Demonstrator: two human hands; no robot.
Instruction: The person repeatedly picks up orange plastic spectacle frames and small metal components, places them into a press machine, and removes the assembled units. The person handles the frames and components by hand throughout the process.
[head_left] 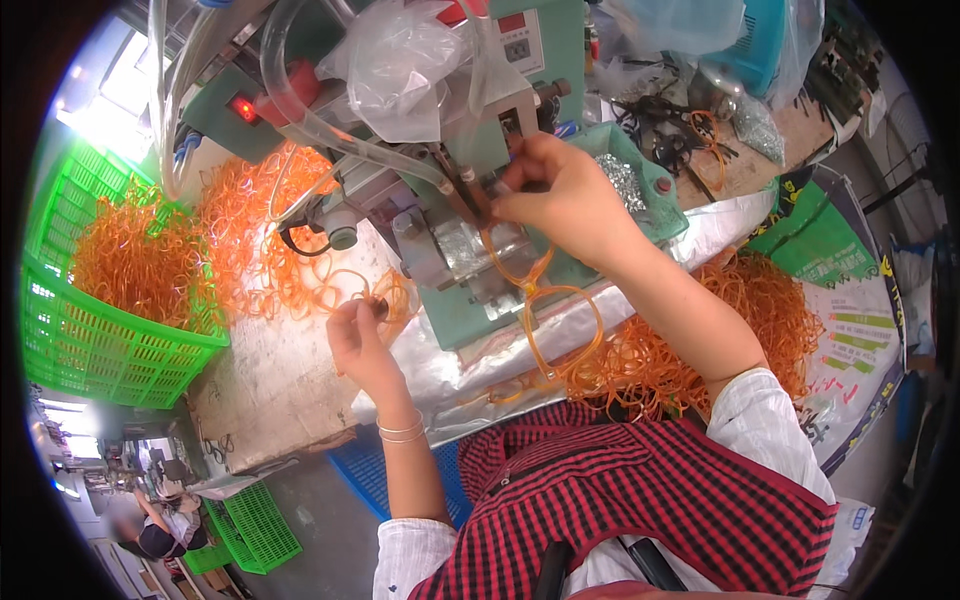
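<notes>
Workbench with green crate [100, 350] of orange loops [140, 260], both hands — right [565, 195], left [355, 335] — each pinching an orange band [540, 300]

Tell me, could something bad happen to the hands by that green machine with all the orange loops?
Maybe. The right hand holds an orange loop right at the green machine's metal head, so its fingers could get pinched. The hanging loop might also snag on the clear hose. The left hand pinches another band beside the loose pile, which could tangle and drag extra bands along.
</notes>
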